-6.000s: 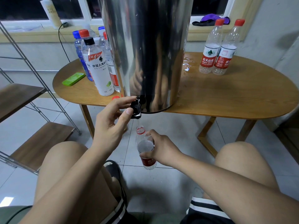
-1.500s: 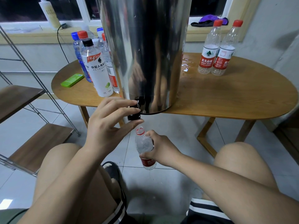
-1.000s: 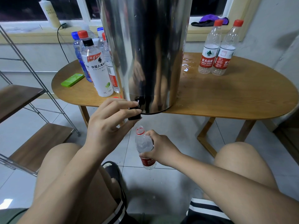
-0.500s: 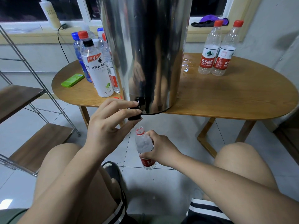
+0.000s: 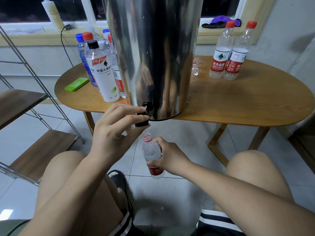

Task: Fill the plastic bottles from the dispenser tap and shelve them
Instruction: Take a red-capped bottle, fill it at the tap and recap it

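Two grips: my left hand (image 5: pixel 115 132) pinches the black tap (image 5: pixel 142 123) past the oval wooden bench (image 5: pixel 238 103) edge; my right hand (image 5: pixel 168 159) holds the clear red-labelled plastic bottle (image 5: pixel 152 154) beneath, over tiled floor (image 5: pixel 187 133).

Dispenser (image 5: pixel 153 57) top cut off above; left hand (image 5: pixel 110 133) hides part of tap (image 5: pixel 142 123).

Left hand (image 5: pixel 115 132), above the right, pinches the black tap (image 5: pixel 142 122) between thumb and fingers; right hand (image 5: pixel 170 159) wraps the water bottle (image 5: pixel 151 151).
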Demonstrator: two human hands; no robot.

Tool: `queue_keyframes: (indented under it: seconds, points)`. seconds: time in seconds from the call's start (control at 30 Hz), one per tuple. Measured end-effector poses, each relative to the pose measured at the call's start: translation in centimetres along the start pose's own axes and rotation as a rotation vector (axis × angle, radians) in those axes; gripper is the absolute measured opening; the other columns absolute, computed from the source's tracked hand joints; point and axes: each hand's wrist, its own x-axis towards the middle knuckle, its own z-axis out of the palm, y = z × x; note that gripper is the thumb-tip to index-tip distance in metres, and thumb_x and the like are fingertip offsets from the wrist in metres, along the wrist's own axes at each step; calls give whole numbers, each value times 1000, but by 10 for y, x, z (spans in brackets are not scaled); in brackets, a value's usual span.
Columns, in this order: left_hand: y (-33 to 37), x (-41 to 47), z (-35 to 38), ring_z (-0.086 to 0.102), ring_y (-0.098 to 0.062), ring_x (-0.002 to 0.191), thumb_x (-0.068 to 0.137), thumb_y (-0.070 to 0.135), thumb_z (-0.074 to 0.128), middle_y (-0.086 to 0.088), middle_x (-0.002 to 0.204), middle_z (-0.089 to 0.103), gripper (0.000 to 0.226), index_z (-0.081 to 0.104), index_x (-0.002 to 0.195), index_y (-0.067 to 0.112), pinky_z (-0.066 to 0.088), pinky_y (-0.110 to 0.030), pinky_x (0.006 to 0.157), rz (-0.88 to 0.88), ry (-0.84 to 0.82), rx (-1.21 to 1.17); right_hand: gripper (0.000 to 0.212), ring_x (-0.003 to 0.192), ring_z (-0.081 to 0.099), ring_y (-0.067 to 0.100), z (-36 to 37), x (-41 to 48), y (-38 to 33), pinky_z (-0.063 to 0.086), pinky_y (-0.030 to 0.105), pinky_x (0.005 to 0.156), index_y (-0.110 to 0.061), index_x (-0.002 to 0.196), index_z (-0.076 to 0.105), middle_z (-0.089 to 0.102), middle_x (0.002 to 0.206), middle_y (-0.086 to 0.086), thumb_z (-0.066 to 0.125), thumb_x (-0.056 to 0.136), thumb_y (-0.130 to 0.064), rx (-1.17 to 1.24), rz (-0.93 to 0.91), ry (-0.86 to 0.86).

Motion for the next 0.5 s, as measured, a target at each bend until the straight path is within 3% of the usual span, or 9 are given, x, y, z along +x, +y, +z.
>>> queue_keyframes:
  seconds: [0.5]
  points:
    - [-1, 0, 0, 72, -33, 107, 98, 18, 84, -7, 122, 77, 15, 84, 106, 5, 56, -45, 89, 1, -11, -1, 72, 108, 69, 18, 3, 3, 2, 61, 39, 92, -36, 129, 52, 72, 126, -7, 93, 72, -52, 2, -2, 2]
